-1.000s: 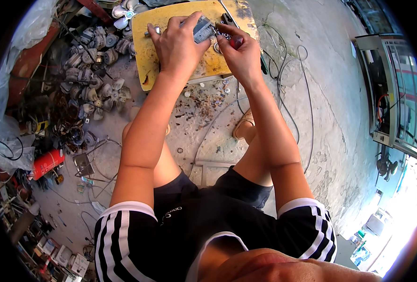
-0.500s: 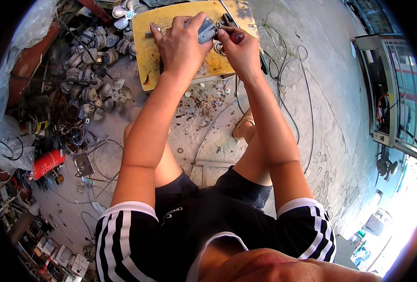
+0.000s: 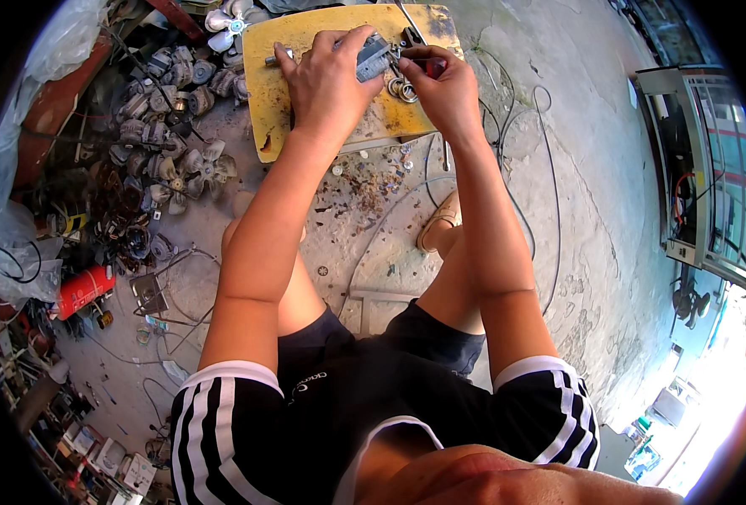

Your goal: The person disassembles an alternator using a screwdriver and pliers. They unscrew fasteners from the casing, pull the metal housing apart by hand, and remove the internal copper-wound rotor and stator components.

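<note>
While the left hand (image 3: 326, 88) clamps a grey block (image 3: 374, 62), the right hand (image 3: 453, 94) grips a red-handled tool (image 3: 436, 67) near the surface's (image 3: 268, 101) right edge.

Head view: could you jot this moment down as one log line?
left hand: gripping grey metal block | right hand: holding red-handled tool | nearby: metal rings on yellow work surface

Grey metal block (image 3: 374, 61) partly hidden by left hand (image 3: 326, 94). Red tool handle (image 3: 436, 67) mostly covered by right hand (image 3: 451, 97); kind unclear. Black, white-striped shirt (image 3: 373, 383) cut by lower edge.
</note>
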A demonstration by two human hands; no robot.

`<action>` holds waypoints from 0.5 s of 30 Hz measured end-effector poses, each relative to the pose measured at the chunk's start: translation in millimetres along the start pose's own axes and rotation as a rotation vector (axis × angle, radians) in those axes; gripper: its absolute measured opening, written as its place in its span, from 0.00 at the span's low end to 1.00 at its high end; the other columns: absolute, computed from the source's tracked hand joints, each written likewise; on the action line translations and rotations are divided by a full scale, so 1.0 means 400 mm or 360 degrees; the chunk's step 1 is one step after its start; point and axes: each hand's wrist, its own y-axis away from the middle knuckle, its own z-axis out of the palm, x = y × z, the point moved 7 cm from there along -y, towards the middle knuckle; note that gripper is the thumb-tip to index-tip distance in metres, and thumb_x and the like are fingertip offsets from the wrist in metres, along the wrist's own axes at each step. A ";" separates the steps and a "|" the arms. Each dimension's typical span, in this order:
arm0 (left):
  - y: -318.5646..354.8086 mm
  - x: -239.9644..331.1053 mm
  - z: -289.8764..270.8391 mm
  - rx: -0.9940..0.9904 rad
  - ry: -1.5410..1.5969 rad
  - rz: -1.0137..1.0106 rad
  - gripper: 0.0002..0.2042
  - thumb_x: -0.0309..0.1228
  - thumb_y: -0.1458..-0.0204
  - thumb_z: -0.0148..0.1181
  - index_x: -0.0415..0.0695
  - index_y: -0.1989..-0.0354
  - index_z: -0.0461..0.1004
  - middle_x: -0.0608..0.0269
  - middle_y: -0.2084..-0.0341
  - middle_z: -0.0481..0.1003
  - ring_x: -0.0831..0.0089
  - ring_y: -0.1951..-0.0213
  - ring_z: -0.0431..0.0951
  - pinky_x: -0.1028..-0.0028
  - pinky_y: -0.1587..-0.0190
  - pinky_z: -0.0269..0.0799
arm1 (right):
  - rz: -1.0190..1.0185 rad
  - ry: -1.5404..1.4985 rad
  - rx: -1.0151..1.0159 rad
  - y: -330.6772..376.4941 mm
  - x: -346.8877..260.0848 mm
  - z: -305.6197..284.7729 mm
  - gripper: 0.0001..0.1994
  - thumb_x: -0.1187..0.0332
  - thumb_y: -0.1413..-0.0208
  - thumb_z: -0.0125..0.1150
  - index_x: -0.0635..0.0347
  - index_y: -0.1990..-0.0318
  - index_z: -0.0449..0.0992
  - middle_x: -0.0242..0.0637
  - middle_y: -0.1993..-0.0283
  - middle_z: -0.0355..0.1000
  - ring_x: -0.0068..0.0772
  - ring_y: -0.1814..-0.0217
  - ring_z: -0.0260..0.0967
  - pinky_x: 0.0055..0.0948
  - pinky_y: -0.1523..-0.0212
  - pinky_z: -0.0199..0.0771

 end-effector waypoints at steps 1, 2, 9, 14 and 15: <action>0.000 0.000 0.000 -0.0006 0.0009 -0.0004 0.30 0.41 0.57 0.73 0.60 0.42 0.73 0.65 0.53 0.76 0.64 0.49 0.77 0.32 0.35 0.46 | 0.0011 0.0028 -0.0055 0.001 -0.003 0.008 0.10 0.65 0.48 0.70 0.63 0.62 0.82 0.27 0.81 0.68 0.18 0.78 0.63 0.25 0.74 0.66; 0.000 -0.001 0.001 -0.0008 0.0021 -0.0004 0.30 0.41 0.57 0.73 0.61 0.42 0.73 0.65 0.52 0.76 0.64 0.49 0.77 0.32 0.34 0.46 | 0.0023 0.0057 -0.0106 0.004 -0.005 0.014 0.10 0.65 0.47 0.71 0.63 0.63 0.82 0.27 0.81 0.68 0.18 0.78 0.64 0.25 0.74 0.66; -0.005 -0.009 -0.008 -0.0121 0.0151 -0.0001 0.30 0.38 0.58 0.73 0.62 0.42 0.72 0.67 0.50 0.75 0.62 0.48 0.76 0.32 0.34 0.44 | 0.0048 -0.0152 -0.0198 0.012 -0.011 0.025 0.09 0.67 0.46 0.71 0.64 0.63 0.82 0.17 0.78 0.58 0.12 0.76 0.52 0.20 0.74 0.54; -0.004 -0.008 -0.011 -0.0131 0.0168 0.0020 0.31 0.36 0.59 0.74 0.62 0.42 0.72 0.67 0.51 0.74 0.62 0.47 0.76 0.31 0.35 0.46 | -0.0014 -0.0094 -0.0298 0.000 -0.004 0.021 0.09 0.70 0.46 0.71 0.65 0.61 0.82 0.20 0.76 0.63 0.13 0.71 0.61 0.19 0.68 0.64; -0.004 -0.009 -0.011 -0.0144 0.0171 0.0019 0.31 0.35 0.59 0.74 0.62 0.42 0.72 0.67 0.51 0.74 0.62 0.47 0.76 0.31 0.35 0.46 | 0.0010 -0.0050 -0.0308 0.003 -0.010 0.020 0.10 0.70 0.46 0.71 0.65 0.59 0.81 0.21 0.75 0.65 0.13 0.70 0.62 0.19 0.67 0.65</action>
